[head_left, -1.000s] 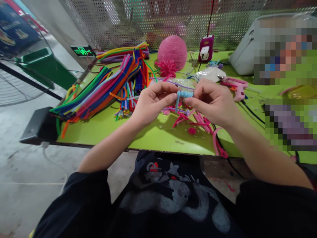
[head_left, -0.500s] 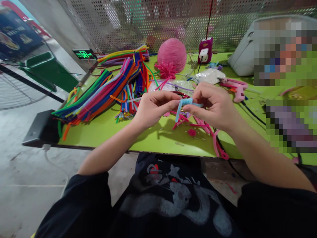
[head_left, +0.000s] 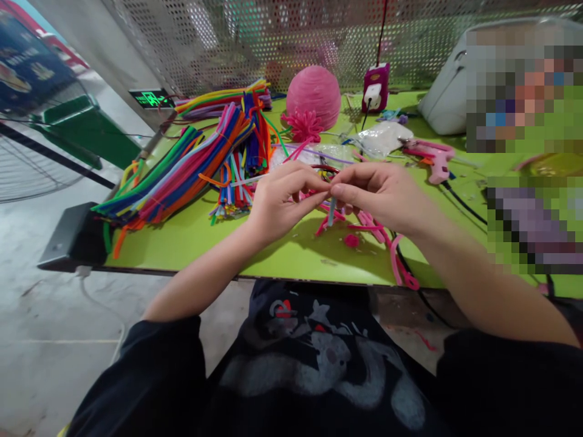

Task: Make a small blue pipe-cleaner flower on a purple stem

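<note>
pinching a light blue pipe cleaner [head_left: 332, 210] between both sets of fingertips, the left hand [head_left: 279, 203] and the right hand [head_left: 381, 195] are meeting above the middle of the desk [head_left: 273, 255], a little in from its near edge. the fingers of each hand are pressed together on the top of the cleaner, thumbs against forefingers, and only a short blue tail is hanging down between them (the rest is hidden inside the grip). judging by that pose, the work in hand is bending or twisting the cleaner into shape, and the next move is probably asking for a firm hold with one hand while the other is turning the free end, without letting the wire spring back.

just under the hands, pink offcuts [head_left: 364, 221] are lying scattered on the desk, and a curled pink piece [head_left: 401, 267] is reaching toward the near edge. a big bundle of mixed cleaners [head_left: 182, 170] is spreading along the left side toward the far left corner. a pink ball [head_left: 313, 91] and a spiky pink flower [head_left: 304, 124] are sitting near the far edge, with a charger [head_left: 374, 90] beside them. as for containers, a clear bag [head_left: 382, 137] is lying right of centre (its contents are too pale to tell), and a pink glue gun [head_left: 435, 161] is resting just beside it.
</note>
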The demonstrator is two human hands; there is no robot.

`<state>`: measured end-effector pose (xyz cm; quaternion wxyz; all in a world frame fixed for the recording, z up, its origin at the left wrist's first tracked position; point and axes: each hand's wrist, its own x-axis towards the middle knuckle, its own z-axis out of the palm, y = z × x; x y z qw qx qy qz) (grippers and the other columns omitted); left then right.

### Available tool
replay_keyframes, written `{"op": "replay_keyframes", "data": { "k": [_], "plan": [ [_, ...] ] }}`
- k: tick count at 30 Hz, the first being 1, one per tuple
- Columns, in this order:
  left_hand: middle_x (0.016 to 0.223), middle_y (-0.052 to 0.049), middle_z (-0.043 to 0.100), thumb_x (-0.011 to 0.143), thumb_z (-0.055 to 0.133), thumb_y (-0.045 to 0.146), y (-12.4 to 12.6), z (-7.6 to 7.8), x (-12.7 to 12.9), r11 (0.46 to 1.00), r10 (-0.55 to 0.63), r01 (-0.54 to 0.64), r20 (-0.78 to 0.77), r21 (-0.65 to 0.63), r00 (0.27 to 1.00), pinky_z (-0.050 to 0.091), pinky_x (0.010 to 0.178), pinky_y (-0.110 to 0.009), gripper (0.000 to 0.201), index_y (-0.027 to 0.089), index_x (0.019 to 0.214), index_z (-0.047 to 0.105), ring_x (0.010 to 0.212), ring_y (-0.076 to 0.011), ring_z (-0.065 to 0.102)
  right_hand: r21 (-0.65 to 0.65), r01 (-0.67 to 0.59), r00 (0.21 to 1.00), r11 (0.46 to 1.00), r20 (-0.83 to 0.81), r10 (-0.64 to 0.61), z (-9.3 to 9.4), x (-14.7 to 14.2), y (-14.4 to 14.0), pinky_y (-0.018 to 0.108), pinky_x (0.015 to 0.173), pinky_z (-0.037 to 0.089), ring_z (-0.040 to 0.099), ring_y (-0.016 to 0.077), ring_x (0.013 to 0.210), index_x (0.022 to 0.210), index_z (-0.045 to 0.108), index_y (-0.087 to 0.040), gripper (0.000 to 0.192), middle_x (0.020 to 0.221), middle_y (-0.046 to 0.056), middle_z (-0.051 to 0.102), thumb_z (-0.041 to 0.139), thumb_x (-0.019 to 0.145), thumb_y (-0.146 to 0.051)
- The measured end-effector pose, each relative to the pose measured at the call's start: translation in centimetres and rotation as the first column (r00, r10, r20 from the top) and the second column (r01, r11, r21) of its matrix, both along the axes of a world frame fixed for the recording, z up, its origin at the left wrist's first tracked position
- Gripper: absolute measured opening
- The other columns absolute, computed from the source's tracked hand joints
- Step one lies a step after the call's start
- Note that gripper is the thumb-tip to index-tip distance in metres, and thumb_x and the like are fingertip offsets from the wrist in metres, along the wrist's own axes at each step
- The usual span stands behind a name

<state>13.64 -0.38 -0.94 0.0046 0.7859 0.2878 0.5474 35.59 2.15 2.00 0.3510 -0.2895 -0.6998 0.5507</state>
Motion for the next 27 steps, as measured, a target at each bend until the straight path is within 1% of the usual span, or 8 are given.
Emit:
{"op": "replay_keyframes", "data": {
  "k": [5,9,13,15,18,21,24,27],
  "plan": [
    [0.087,-0.001,0.080,0.103,0.077,0.031,0.0,0.1,0.1,0.998,-0.001,0.004,-0.045,0.063,0.999,0.057,0.071,-0.025,0.013,0.022,0.093,0.076,0.079,-0.0115,0.073,0.018,0.007,1.000,1.000,0.006,-0.007,0.1,0.0,0.1,0.029,0.060,0.050,0.063,0.0145,0.066,0.087,0.085,-0.021,0.035,0.076,0.002,0.076,0.098,0.082,-0.053],
    [0.085,-0.001,0.080,0.103,0.076,0.030,-0.2,0.5,-0.1,0.998,0.010,-0.007,-0.050,0.063,0.999,0.053,0.065,-0.024,0.012,0.023,0.093,0.076,0.075,-0.0101,0.071,0.041,0.052,0.998,0.998,0.016,-0.053,0.0,0.6,0.7,0.031,0.061,0.052,0.065,0.0153,0.067,0.084,0.084,-0.021,0.034,0.075,0.002,0.076,0.099,0.081,-0.051],
    [0.082,-0.001,0.079,0.103,0.075,0.041,-0.3,0.8,-0.7,0.995,0.104,-0.104,-0.027,-0.011,0.994,0.047,0.055,-0.026,0.022,0.024,0.090,0.077,0.068,-0.0097,0.064,0.021,0.138,0.990,0.990,-0.044,-0.137,-0.3,1.2,1.6,0.031,0.060,0.052,0.065,0.0148,0.065,0.086,0.085,-0.022,0.031,0.075,0.002,0.075,0.099,0.083,-0.049],
    [0.081,-0.001,0.078,0.103,0.075,0.042,-0.2,0.9,-0.9,0.992,0.120,-0.120,-0.018,-0.033,0.993,0.047,0.054,-0.027,0.023,0.024,0.089,0.076,0.068,-0.0099,0.063,-0.005,0.150,0.985,0.989,-0.087,-0.149,-0.4,1.3,1.8,0.029,0.057,0.050,0.063,0.0133,0.062,0.085,0.085,-0.022,0.031,0.073,0.002,0.074,0.100,0.083,-0.049],
    [0.082,-0.001,0.079,0.102,0.076,0.039,-0.4,1.3,-1.1,0.992,0.109,-0.109,-0.004,-0.064,0.994,0.049,0.055,-0.026,0.020,0.024,0.088,0.075,0.070,-0.0100,0.066,-0.061,0.140,0.976,0.988,-0.158,-0.148,-0.3,1.3,1.9,0.027,0.054,0.049,0.060,0.0112,0.059,0.082,0.084,-0.021,0.032,0.068,0.000,0.071,0.103,0.080,-0.048],
    [0.084,-0.001,0.080,0.101,0.077,0.039,-0.6,1.6,-1.1,0.983,0.117,-0.111,0.036,-0.146,0.992,0.052,0.057,-0.025,0.021,0.023,0.087,0.076,0.074,-0.0101,0.069,-0.137,0.140,0.959,0.981,-0.228,-0.169,0.1,1.1,1.9,0.023,0.053,0.050,0.060,0.0087,0.056,0.077,0.084,-0.020,0.030,0.064,-0.001,0.069,0.105,0.078,-0.041],
    [0.081,-0.001,0.077,0.098,0.081,0.047,-0.6,1.8,-1.1,0.968,0.112,-0.082,0.115,-0.239,0.987,0.051,0.056,-0.023,0.028,0.022,0.085,0.076,0.070,-0.0092,0.068,-0.210,0.151,0.950,0.966,-0.239,-0.201,0.5,1.0,1.9,0.019,0.051,0.051,0.061,0.0064,0.054,0.075,0.084,-0.020,0.022,0.063,-0.002,0.069,0.103,0.081,-0.030],
    [0.076,0.001,0.072,0.093,0.085,0.057,-0.3,1.7,-1.3,0.942,0.094,-0.026,0.191,-0.334,0.977,0.045,0.050,-0.022,0.037,0.022,0.083,0.076,0.060,-0.0064,0.060,-0.247,0.145,0.950,0.958,-0.234,-0.204,0.6,1.1,1.9,0.016,0.048,0.051,0.061,0.0055,0.052,0.074,0.084,-0.019,0.020,0.061,-0.002,0.069,0.100,0.084,-0.024]
  ]
}}
